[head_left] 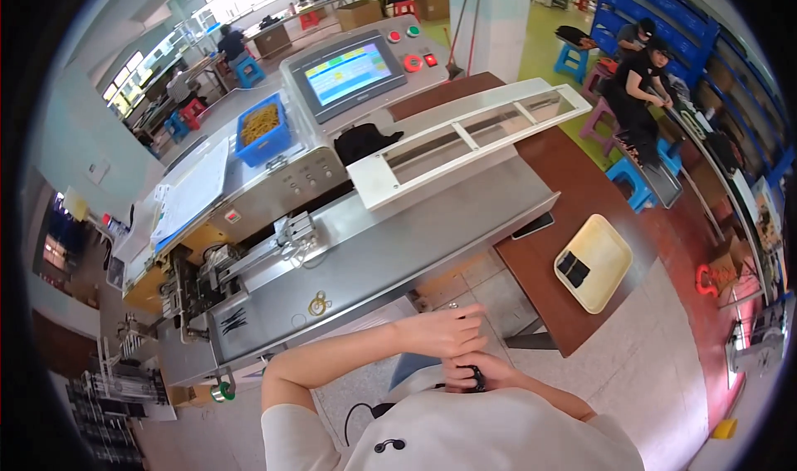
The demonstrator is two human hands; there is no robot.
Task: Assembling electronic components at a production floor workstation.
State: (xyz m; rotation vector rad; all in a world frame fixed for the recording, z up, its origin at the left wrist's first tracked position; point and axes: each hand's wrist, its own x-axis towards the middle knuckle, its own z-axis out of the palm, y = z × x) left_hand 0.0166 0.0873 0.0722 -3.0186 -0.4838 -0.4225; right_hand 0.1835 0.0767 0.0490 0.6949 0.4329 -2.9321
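My two hands meet close to my chest, below the front edge of a steel machine table (398, 247). My left hand (444, 330) lies curled over the right one. My right hand (477, 374) is closed around a small black object (476, 378) that is mostly hidden by the fingers. A thin black cable (353, 417) runs across my white shirt below the hands. Neither hand touches the machine.
The machine carries a touch screen (349, 72), red and green buttons (413, 62), a white frame lid (465, 139) and a blue bin of yellow parts (262, 129). A brown table (581, 188) holds a cream tray (602, 263) and a phone (533, 225). Seated people work at the right and far back.
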